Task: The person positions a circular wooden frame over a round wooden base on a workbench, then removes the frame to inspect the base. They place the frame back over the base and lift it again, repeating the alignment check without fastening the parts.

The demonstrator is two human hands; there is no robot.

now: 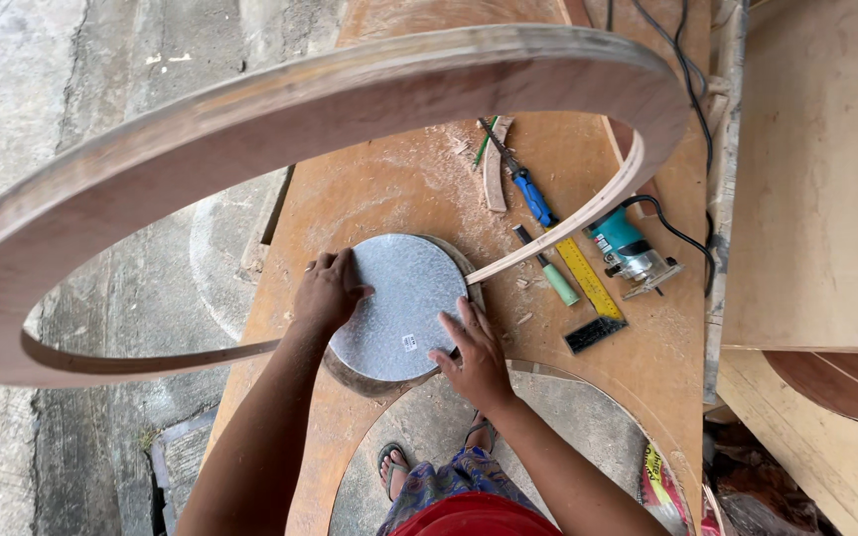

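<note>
red top, patterned bottoms, dark flip-flops

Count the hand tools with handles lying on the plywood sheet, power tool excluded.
2: a blue-handled screwdriver beside the curved wood offcut, and a green-handled tool just left of the yellow ruler. Others may be hidden behind the big plywood ring.

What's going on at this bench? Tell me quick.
A person presses both hands on a silver disc lying on a plywood sheet: left hand on its left edge, right hand on its lower right. A big wooden ring arcs overhead. A trim router, ruler and screwdriver lie to the right.
</note>
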